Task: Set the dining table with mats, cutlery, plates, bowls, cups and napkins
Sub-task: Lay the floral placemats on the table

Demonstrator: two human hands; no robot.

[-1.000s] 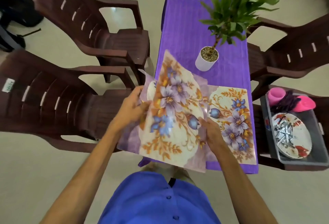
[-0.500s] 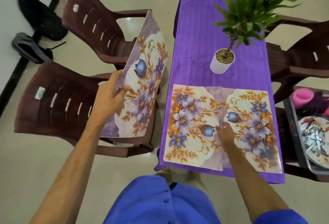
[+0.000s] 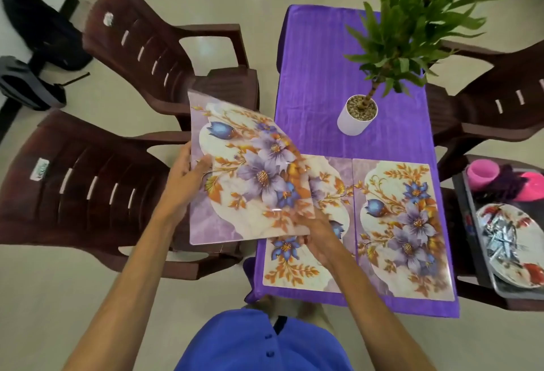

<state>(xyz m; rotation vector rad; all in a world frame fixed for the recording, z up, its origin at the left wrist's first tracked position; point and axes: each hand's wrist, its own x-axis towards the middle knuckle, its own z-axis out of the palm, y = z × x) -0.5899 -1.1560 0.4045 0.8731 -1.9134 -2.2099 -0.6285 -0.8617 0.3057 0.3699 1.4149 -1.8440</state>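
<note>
I hold a floral place mat [image 3: 247,176] in the air over the table's near left edge. My left hand [image 3: 188,173] grips its left edge with the thumb on top. My right hand [image 3: 316,235] holds its lower right corner. Two matching mats lie flat side by side on the purple tablecloth [image 3: 321,76]: a left mat [image 3: 297,264], partly covered by the held one, and a right mat [image 3: 403,223].
A potted plant [image 3: 357,114] stands mid-table. On a chair seat at the right, a grey tub [image 3: 482,255] carries floral plates [image 3: 512,247] with cutlery, pink cups [image 3: 482,172] and dark cloth. Brown plastic chairs [image 3: 88,188] flank both sides. Bags [image 3: 29,82] lie at far left.
The mat that my left hand held upright over the left chair has swung right, over the table edge. My right hand left the laid mats and took its lower right corner.
</note>
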